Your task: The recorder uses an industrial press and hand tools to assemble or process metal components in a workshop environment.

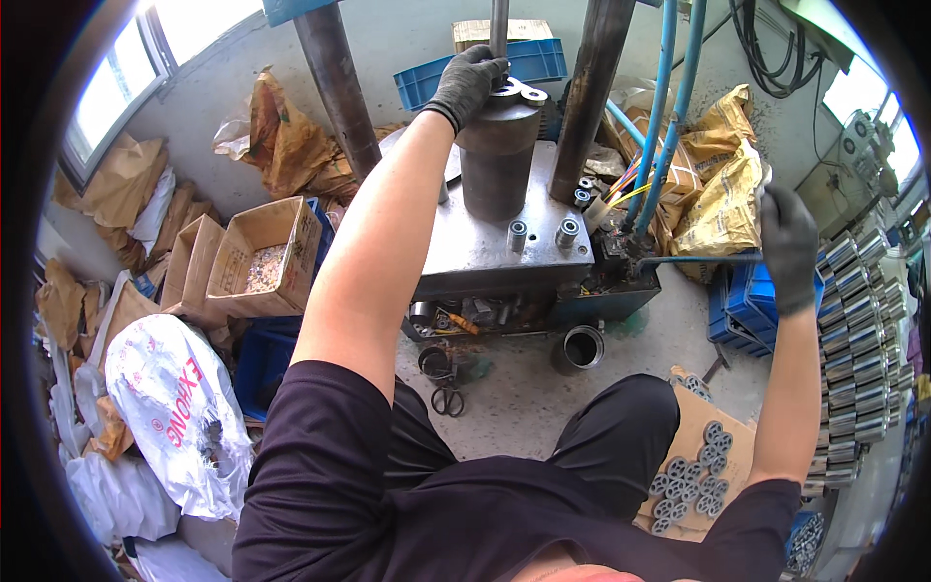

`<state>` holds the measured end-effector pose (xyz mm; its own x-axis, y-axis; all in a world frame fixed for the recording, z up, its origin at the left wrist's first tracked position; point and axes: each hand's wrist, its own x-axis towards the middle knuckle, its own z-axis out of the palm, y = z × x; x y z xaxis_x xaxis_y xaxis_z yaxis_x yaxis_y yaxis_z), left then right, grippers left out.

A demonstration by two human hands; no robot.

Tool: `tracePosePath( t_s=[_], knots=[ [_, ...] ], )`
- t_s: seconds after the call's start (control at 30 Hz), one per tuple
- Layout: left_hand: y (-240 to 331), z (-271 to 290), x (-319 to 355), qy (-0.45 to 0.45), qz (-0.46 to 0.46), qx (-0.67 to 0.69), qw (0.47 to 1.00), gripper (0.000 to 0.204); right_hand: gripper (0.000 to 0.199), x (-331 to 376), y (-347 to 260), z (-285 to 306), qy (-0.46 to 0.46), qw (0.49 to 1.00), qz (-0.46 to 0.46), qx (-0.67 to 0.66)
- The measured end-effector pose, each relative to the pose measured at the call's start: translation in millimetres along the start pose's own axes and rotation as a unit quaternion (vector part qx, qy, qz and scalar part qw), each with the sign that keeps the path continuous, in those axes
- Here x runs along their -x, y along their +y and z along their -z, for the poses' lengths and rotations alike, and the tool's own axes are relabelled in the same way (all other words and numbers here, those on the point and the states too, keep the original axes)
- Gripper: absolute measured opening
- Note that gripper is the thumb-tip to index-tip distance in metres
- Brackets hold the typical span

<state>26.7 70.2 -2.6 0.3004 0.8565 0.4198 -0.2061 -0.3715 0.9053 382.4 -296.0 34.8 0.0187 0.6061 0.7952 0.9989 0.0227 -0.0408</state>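
Note:
My left hand (pixel 470 85), in a dark glove, reaches forward to the top of a thick steel cylinder (pixel 497 170) on the press. Its fingers are curled at the edge of a small flat metal piece with round holes (pixel 532 95), beside the upright press rod (pixel 499 27). My right hand (pixel 792 242), also gloved, is raised at the far right, beside the end of a thin metal lever (pixel 703 259). Its fingers show poorly, and whether it touches the lever I cannot tell. Two short metal bushings (pixel 567 232) stand on the steel press table (pixel 465 254).
Dark columns (pixel 339 87) flank the cylinder, with blue hoses (pixel 669 107) to the right. Stacked shiny metal tubes (pixel 858 359) line the right side. Grey spoked wheels (pixel 713 456) lie on cardboard. Scissors (pixel 447 401), a metal pot (pixel 582 347), cartons (pixel 264 257) and bags (pixel 175 407) surround me.

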Motion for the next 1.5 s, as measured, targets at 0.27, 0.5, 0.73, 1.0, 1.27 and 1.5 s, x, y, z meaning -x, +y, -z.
tracePosePath(
  t_s=[0.27, 0.5, 0.73, 1.0, 1.27, 1.5],
  knots=[
    [0, 1, -1, -0.008, 0.024, -0.005, 1.0, 0.031, 0.024, -73, 18, -50, -0.05, 0.996, -0.052, 0.057],
    [-6, 4, -8, -0.016, -0.063, -0.282, 0.957, 0.035, 0.027, -73, 29, -50, -0.091, 0.991, -0.082, 0.059],
    [-9, -3, -6, 0.022, -0.081, -0.311, 0.947, 0.035, 0.028, -73, 36, -49, -0.105, 0.989, -0.079, 0.069],
    [-7, -6, -5, 0.022, -0.047, -0.269, 0.962, 0.035, 0.026, -70, 36, -47, -0.12, 0.986, -0.091, 0.068],
    [0, 10, 1, 0.023, -0.082, -0.277, 0.957, 0.043, 0.026, -73, 17, -45, -0.135, 0.98, -0.095, 0.111],
    [-8, -23, 111, 0.226, -0.251, -0.266, 0.903, 0.032, 0.026, -65, 23, -33, -0.143, 0.978, -0.108, 0.107]
  ],
)
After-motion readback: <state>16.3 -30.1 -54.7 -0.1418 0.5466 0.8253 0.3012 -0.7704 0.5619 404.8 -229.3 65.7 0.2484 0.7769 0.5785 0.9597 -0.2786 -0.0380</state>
